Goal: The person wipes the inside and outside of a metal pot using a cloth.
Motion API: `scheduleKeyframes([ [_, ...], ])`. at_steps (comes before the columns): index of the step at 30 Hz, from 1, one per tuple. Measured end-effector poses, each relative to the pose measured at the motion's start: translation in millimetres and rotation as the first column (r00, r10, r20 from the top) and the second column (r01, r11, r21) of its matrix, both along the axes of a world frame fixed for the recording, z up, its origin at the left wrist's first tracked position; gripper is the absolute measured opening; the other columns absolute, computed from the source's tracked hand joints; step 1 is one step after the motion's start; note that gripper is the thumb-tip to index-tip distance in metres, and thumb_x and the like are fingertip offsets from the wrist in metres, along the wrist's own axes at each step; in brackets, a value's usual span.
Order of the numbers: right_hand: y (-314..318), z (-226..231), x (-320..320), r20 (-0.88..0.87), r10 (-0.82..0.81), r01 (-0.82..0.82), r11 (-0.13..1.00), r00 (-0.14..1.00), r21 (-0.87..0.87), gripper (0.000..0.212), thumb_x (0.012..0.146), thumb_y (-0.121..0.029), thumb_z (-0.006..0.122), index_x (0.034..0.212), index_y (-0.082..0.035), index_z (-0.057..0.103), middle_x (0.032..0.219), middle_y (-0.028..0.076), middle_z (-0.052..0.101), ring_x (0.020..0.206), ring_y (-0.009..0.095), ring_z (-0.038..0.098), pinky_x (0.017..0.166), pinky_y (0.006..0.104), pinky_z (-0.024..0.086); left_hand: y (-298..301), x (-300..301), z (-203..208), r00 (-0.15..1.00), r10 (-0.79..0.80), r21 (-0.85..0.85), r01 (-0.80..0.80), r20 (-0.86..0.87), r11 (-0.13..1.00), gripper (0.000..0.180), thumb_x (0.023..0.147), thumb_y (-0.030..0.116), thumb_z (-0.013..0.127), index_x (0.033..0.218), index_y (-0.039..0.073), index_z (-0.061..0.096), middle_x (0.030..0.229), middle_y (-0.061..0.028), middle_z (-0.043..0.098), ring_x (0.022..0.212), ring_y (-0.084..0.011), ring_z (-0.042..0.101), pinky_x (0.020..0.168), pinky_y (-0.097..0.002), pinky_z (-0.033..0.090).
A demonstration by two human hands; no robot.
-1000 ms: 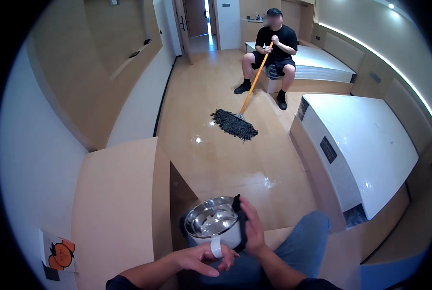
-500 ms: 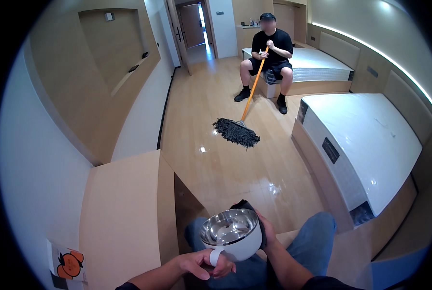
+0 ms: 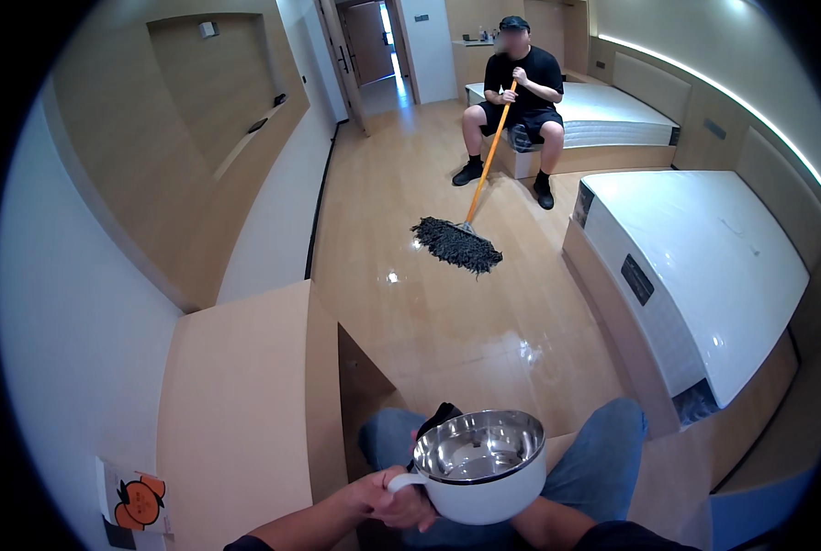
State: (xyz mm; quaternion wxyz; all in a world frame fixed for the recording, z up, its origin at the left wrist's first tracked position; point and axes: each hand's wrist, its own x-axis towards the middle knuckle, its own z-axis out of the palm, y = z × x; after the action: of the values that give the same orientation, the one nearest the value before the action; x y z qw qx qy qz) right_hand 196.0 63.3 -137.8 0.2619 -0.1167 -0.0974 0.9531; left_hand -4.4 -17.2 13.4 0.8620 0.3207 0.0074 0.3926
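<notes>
My left hand [image 3: 397,499] is closed around the handle of a white bowl [image 3: 489,496] with a shiny steel inside. The bowl is held above my lap, its mouth facing up and tilted a little toward me. A black cloth [image 3: 441,418] shows at the bowl's far left side, against or close to its outer wall. From the lower right my right forearm [image 3: 550,523] passes behind and under the bowl. The bowl covers most of my right hand, which has the cloth.
A wooden cabinet [image 3: 236,367] stands at my left, with an orange-printed packet [image 3: 135,500] by the wall. At right are a mattress [image 3: 704,248] on a bed base and, farther back, another bed [image 3: 612,115]. A person [image 3: 523,83] sits there holding a mop [image 3: 456,246].
The bowl has moved right and turned toward me. My left hand's fingers have closed around the handle. The right hand with the cloth has gone from the bowl's right side to behind it.
</notes>
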Motion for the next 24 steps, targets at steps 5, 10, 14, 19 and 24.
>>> scheduleKeyframes([
  [5,2.5,2.5,-0.7,-0.139,-0.053,0.051,0.999,0.989,-0.018,0.056,0.108,-0.035,0.035,0.146,0.002,0.051,0.139,0.023,0.063,0.123,0.033,0.065,0.107,0.0466,0.053,3.1,-3.8,-8.2,0.979,0.202,-0.115,-0.196,0.038,0.974,0.062,0.115,0.043,0.022,0.058,0.024,0.034,0.042,0.0064,0.040,0.040,-0.0144,0.037,0.072,-0.0352,0.049],
  [10,33.2,3.7,15.1,-0.268,-0.154,0.169,0.985,0.951,0.033,0.056,0.107,-0.036,0.035,0.143,0.002,0.055,0.136,0.023,0.065,0.120,0.034,0.067,0.106,0.0473,0.054,7.6,-1.8,-2.7,0.950,0.267,-0.122,-0.287,-0.160,0.950,0.064,0.115,0.042,0.018,0.056,0.024,0.032,0.040,0.0051,0.037,0.039,-0.0151,0.037,0.071,-0.0365,0.050],
  [14,56.5,9.6,29.6,0.065,-0.296,0.289,0.953,0.953,0.096,0.052,0.108,-0.036,0.034,0.130,0.002,0.063,0.123,0.019,0.071,0.108,0.032,0.071,0.098,0.0438,0.057,10.2,-0.9,-3.1,0.859,0.416,-0.092,-0.460,-0.297,0.883,0.066,0.116,0.041,0.020,0.055,0.022,0.032,0.040,0.0026,0.034,0.038,-0.0171,0.035,0.074,-0.0377,0.051],
  [19,54.4,21.4,22.7,0.163,-0.485,0.405,0.839,0.859,0.363,0.052,0.110,-0.037,0.038,0.140,0.001,0.058,0.128,0.016,0.068,0.114,0.026,0.066,0.101,0.0389,0.052,14.9,2.9,-2.5,0.820,0.444,-0.077,-0.501,-0.363,0.862,0.067,0.116,0.044,0.022,0.054,0.020,0.033,0.039,0.0014,0.033,0.038,-0.0174,0.037,0.078,-0.0397,0.053],
  [24,24.7,67.2,-1.7,0.224,-0.766,0.316,0.487,0.602,0.814,0.057,0.113,-0.030,0.034,0.156,0.006,0.036,0.155,0.018,0.048,0.144,0.027,0.044,0.122,0.0374,0.029,10.8,5.4,-4.2,0.804,0.415,0.032,-0.445,-0.425,0.895,0.060,0.116,0.042,0.030,0.062,0.016,0.039,0.051,0.0013,0.041,0.051,-0.0145,0.044,0.091,-0.0398,0.051],
])
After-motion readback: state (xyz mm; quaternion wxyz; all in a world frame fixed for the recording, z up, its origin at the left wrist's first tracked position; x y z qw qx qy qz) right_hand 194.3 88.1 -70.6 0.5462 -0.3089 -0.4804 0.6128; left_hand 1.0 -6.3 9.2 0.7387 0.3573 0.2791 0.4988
